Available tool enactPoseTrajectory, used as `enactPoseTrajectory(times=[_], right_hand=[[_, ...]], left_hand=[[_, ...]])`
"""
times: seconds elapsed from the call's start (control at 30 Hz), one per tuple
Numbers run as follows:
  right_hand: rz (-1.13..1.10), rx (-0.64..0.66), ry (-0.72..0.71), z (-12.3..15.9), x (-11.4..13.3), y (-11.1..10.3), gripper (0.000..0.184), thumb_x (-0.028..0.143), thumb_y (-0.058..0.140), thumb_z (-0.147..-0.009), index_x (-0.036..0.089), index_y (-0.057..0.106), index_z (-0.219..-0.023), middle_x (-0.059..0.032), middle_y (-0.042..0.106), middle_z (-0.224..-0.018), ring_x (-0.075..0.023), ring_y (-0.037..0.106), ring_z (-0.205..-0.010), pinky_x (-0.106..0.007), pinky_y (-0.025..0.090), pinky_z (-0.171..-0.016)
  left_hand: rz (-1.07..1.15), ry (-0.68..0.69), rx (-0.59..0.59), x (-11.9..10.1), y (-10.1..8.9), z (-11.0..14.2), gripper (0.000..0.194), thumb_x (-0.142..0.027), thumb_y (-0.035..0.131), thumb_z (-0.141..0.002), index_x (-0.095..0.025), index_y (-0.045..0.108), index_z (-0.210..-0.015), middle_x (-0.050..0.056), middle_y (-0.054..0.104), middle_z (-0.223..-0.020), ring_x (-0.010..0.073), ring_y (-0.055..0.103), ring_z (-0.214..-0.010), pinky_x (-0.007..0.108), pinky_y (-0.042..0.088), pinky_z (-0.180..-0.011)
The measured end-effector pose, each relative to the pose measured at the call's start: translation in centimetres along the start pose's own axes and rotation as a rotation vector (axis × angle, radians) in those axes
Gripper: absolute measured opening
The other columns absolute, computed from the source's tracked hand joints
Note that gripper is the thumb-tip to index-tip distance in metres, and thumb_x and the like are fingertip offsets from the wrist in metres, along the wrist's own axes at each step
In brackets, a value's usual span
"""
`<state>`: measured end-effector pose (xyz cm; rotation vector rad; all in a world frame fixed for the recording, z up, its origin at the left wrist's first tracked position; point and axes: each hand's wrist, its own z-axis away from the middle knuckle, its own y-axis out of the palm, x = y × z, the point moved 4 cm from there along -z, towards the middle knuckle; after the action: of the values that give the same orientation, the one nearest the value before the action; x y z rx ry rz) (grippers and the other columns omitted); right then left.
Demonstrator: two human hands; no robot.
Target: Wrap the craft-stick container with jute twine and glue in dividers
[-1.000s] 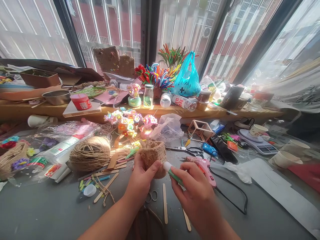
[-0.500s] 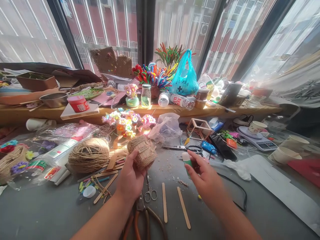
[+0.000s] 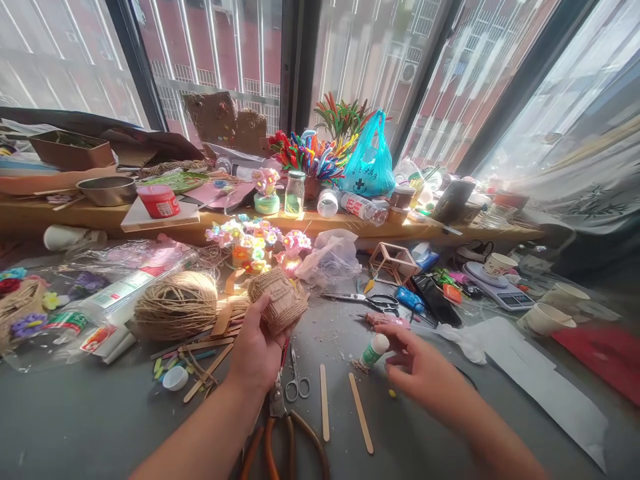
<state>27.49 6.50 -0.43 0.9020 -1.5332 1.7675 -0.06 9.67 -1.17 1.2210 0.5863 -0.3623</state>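
My left hand [image 3: 256, 357] is closed around a small brown pot [image 3: 278, 301] with a rough, twine-like surface, held tilted above the table. My right hand [image 3: 425, 368] is open, fingers apart, just right of a small green-and-white bottle [image 3: 373, 351] with a rounded white top. That bottle leans on the tabletop beside some crumbs. Two flat wooden sticks, one a craft stick [image 3: 325, 403] and the other a second craft stick [image 3: 361, 413], lie below it. Small scissors [image 3: 297, 383] and orange-handled pliers [image 3: 280, 427] rest below the pot.
A ball of twine [image 3: 175, 307] sits at left, near a white cap [image 3: 175, 379]. Larger scissors [image 3: 357, 298], a small wooden frame [image 3: 393, 263], a kitchen scale [image 3: 513, 298] and paper cups [image 3: 545, 325] stand beyond my right hand. Flower pots [image 3: 255, 243] glow in sunlight.
My right hand has let go of the green-and-white bottle, which now leans on the table, and has opened. The pot stays in my left hand, turned slightly. The view has shifted a little.
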Motion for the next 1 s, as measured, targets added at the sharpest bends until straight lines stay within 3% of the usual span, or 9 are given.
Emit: enactPoseTrajectory(times=[0.1,0.2,0.37,0.5,0.6,0.73,0.8,0.9,1.0], right_hand=[[0.211,-0.174,0.007,-1.2,0.9,-3.9,0.043,0.045,0.060,-0.085,0.025,0.072,-0.121,-0.0065,0.078,-0.107,-0.0231,0.074,-0.082,-0.035,0.060,-0.073],[0.490,-0.274,-0.023,-2.8,0.9,-6.4,0.035,0.048,0.055,-0.088,0.026,0.077,-0.103,-0.0071,0.080,-0.107,-0.0282,0.074,-0.093,-0.040,0.058,-0.081],[0.667,-0.110,-0.123,-4.1,-3.4,-4.8,0.052,0.046,0.070,-0.079,0.021,0.072,-0.125,-0.0135,0.073,-0.134,-0.0363,0.066,-0.125,-0.046,0.053,-0.103],[0.715,-0.101,-0.126,-3.9,-6.4,-3.5,0.054,0.029,0.064,-0.078,0.017,0.066,-0.131,-0.0157,0.069,-0.137,-0.0341,0.065,-0.126,-0.045,0.052,-0.105],[0.729,-0.086,-0.110,-3.6,-8.0,-4.0,0.059,0.017,0.059,-0.071,0.018,0.067,-0.129,-0.0150,0.069,-0.136,-0.0326,0.066,-0.125,-0.045,0.050,-0.108],[0.719,-0.115,-0.040,-2.2,-9.7,-6.2,0.063,0.016,0.059,-0.071,0.017,0.067,-0.133,-0.0165,0.067,-0.142,-0.0357,0.062,-0.131,-0.049,0.048,-0.111],[0.697,-0.094,-0.012,-1.7,-9.3,-7.2,0.058,0.020,0.060,-0.075,0.019,0.069,-0.132,-0.0157,0.069,-0.139,-0.0360,0.065,-0.126,-0.049,0.051,-0.108],[0.642,-0.097,-0.014,-2.4,-6.0,-7.4,0.048,0.032,0.060,-0.085,0.025,0.071,-0.131,-0.0121,0.072,-0.132,-0.0324,0.072,-0.111,-0.044,0.058,-0.094],[0.666,-0.047,-0.100,-5.3,-1.6,-5.4,0.038,0.037,0.053,-0.094,0.021,0.077,-0.119,-0.0122,0.076,-0.118,-0.0294,0.073,-0.104,-0.040,0.057,-0.087]], left_hand=[[0.003,-0.014,-0.001,0.0,-0.1,0.0,0.034,-0.031,0.072,-0.088,-0.020,0.073,-0.119,0.010,0.076,-0.126,0.0270,0.074,-0.109,0.039,0.065,-0.085],[0.009,-0.024,0.003,0.1,-0.2,0.0,0.036,-0.032,0.072,-0.088,-0.020,0.071,-0.122,0.010,0.075,-0.127,0.0264,0.074,-0.108,0.039,0.065,-0.084],[0.022,-0.051,0.014,0.2,-0.3,0.0,0.040,-0.031,0.074,-0.086,-0.021,0.068,-0.125,0.009,0.075,-0.126,0.0251,0.073,-0.109,0.036,0.063,-0.084],[0.000,-0.064,0.021,0.4,-0.4,0.0,0.041,-0.032,0.075,-0.084,-0.023,0.067,-0.124,0.008,0.075,-0.125,0.0243,0.073,-0.108,0.034,0.062,-0.081],[-0.023,-0.053,0.029,0.5,-0.4,0.0,0.042,-0.034,0.075,-0.085,-0.022,0.067,-0.124,0.008,0.075,-0.124,0.0240,0.073,-0.106,0.032,0.062,-0.078],[-0.017,-0.071,0.003,0.5,-0.4,0.1,0.039,-0.032,0.075,-0.085,-0.022,0.068,-0.122,0.008,0.075,-0.123,0.0242,0.073,-0.107,0.033,0.063,-0.079],[-0.014,-0.074,-0.001,0.6,-0.4,0.2,0.038,-0.031,0.076,-0.084,-0.022,0.069,-0.121,0.008,0.075,-0.123,0.0241,0.073,-0.106,0.033,0.063,-0.080],[-0.015,-0.074,0.008,0.6,-0.2,0.4,0.040,-0.031,0.077,-0.083,-0.021,0.070,-0.121,0.008,0.076,-0.121,0.0240,0.073,-0.104,0.033,0.063,-0.079],[-0.028,-0.081,0.014,0.7,-0.1,0.4,0.041,-0.031,0.078,-0.082,-0.021,0.070,-0.122,0.009,0.076,-0.122,0.0250,0.074,-0.105,0.033,0.063,-0.078]])
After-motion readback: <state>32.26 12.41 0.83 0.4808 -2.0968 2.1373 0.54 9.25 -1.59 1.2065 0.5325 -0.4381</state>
